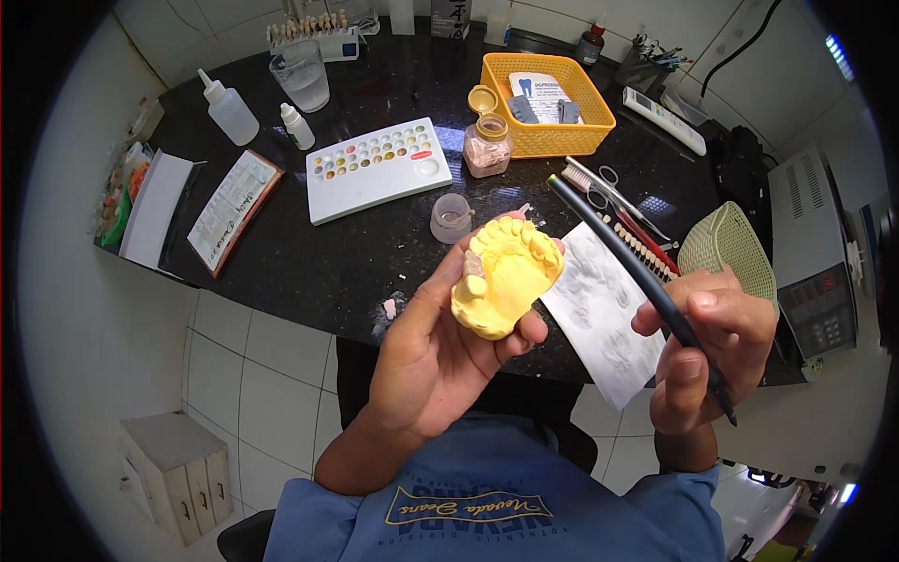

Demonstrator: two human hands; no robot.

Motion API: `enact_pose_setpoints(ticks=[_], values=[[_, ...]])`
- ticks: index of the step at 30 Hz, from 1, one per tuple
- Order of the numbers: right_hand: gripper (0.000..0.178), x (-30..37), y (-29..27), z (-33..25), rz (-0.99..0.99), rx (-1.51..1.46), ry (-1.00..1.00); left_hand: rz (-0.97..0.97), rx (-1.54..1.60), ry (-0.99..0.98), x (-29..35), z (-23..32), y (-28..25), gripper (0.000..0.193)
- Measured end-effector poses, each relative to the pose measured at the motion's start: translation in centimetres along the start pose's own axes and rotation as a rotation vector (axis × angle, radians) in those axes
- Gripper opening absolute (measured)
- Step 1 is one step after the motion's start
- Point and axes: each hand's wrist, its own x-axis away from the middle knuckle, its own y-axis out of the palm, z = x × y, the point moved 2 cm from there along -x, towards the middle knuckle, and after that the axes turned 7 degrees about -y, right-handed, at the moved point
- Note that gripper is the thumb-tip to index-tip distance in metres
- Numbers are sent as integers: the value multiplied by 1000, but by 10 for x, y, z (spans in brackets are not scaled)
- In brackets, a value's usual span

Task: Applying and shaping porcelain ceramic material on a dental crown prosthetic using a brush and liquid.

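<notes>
My left hand (pixel 440 347) is closed round a yellow plaster dental cast (pixel 515 281), holding it up above the table's front edge with the tooth row facing up. A translucent pinkish piece (pixel 473 266) sits on the cast's left side, among the teeth. My right hand (pixel 716 342) grips a long black pen-like tool (pixel 646 276) between thumb and fingers. The tool slants from a greenish end at upper left to a dark pointed end below the hand. It is apart from the cast. Just beyond the cast stands a small translucent cup (pixel 451 221).
Beyond lie a white palette (pixel 375 192), a jar of pink powder (pixel 487 150) with its lid up, and a yellow basket (pixel 557 140). Bottles (pixel 229 112) and a glass (pixel 304 80) stand at left. At right are creased paper (pixel 599 318), a row of teeth (pixel 646 251) and a toothbrush (pixel 585 178).
</notes>
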Motion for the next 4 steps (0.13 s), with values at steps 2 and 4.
enact_pose_setpoints(ticks=[2,4], values=[[27,-2,-2,2,-103,24,-102,-70,247,-115,4,-2,-7,54],[35,-4,-7,1,-248,81,-138,-273,375,-181,-3,-3,-9,56]])
